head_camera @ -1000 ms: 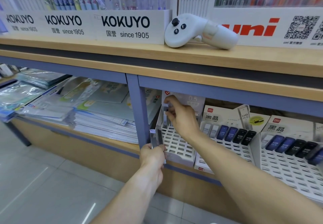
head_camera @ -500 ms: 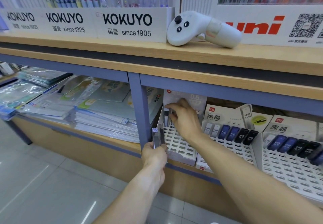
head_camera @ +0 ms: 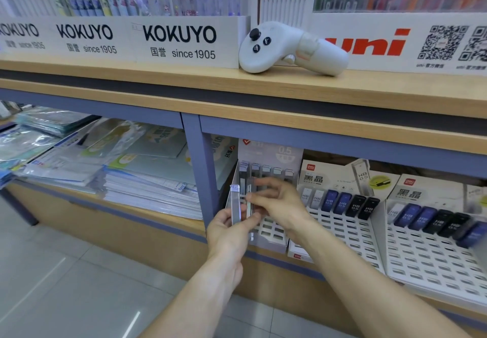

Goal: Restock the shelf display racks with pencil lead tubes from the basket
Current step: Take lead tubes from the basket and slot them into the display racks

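Clear lead tubes [head_camera: 235, 206] stand upright in the left hand [head_camera: 228, 229], fingers curled around them. Right hand [head_camera: 279, 202] fingertips pinch one tube before the white rack [head_camera: 274, 232].

In front of me the wooden top shelf [head_camera: 290, 92] carries a white handheld controller [head_camera: 292, 47], lying just beside the KOKUYO sign [head_camera: 179, 41]. Below, the lower shelf [head_camera: 158, 219] holds stacked plastic-wrapped folders [head_camera: 147, 177] on the left and three white slotted display racks [head_camera: 340, 232] on the right.
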A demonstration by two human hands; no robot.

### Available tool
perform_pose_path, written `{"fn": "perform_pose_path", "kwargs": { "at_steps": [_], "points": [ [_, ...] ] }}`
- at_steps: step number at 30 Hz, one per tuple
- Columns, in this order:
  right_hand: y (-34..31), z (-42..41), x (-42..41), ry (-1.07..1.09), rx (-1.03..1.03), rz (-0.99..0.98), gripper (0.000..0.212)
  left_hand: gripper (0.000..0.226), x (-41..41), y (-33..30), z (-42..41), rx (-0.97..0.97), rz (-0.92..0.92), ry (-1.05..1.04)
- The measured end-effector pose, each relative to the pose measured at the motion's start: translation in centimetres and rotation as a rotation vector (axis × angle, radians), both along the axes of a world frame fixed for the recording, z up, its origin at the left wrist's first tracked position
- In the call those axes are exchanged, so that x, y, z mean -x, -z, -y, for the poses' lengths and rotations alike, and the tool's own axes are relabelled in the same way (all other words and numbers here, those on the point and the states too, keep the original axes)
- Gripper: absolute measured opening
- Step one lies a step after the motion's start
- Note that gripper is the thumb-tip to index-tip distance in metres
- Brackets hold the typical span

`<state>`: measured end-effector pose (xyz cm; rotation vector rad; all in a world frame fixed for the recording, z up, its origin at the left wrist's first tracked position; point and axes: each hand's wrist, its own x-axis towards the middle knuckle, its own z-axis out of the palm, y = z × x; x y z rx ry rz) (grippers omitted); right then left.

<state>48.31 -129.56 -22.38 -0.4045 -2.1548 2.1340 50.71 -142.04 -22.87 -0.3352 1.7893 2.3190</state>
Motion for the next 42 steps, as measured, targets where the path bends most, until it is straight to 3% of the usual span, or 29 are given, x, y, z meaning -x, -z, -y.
{"fn": "perform_pose_path", "kwargs": {
  "at_steps": [6,15,22,26,33,36,42],
  "points": [
    [-0.6,-1.3,-0.6,0.022,0.083,-0.092,0.049,0.023,0.5,-0.1,0.0,-0.022,0.107,0.03],
    [-0.9,-3.2,-2.9,0.188,0.176,-0.106,0.042,0.03,0.9,-0.6,0.4,-0.175,0.124,-0.084],
    [-0.1,-4.1,-6.2,0.039,-0.018,-0.037,0.04,0.033,0.8,-1.1,-0.5,-0.224,0.09,-0.034],
    [-0.3,-4.1,-6.4,-0.113,-0.254,-0.03,0.028,0.028,0.4,-1.4,-1.0,-0.163,0.054,0.056],
    [-1.2,-3.8,-5.1,-0.138,-0.349,-0.22,0.063,0.023,0.1,-1.9,-1.5,-0.094,0.054,0.097],
    [-1.1,-3.8,-4.3,-0.053,-0.423,-0.266,0.059,0.014,0.4,-2.0,-1.5,-0.096,0.108,0.057],
    [-0.7,-3.5,-1.5,0.219,-0.556,-0.427,0.036,0.022,1.3,-1.0,-0.7,-0.04,0.206,0.04]
  ]
}}
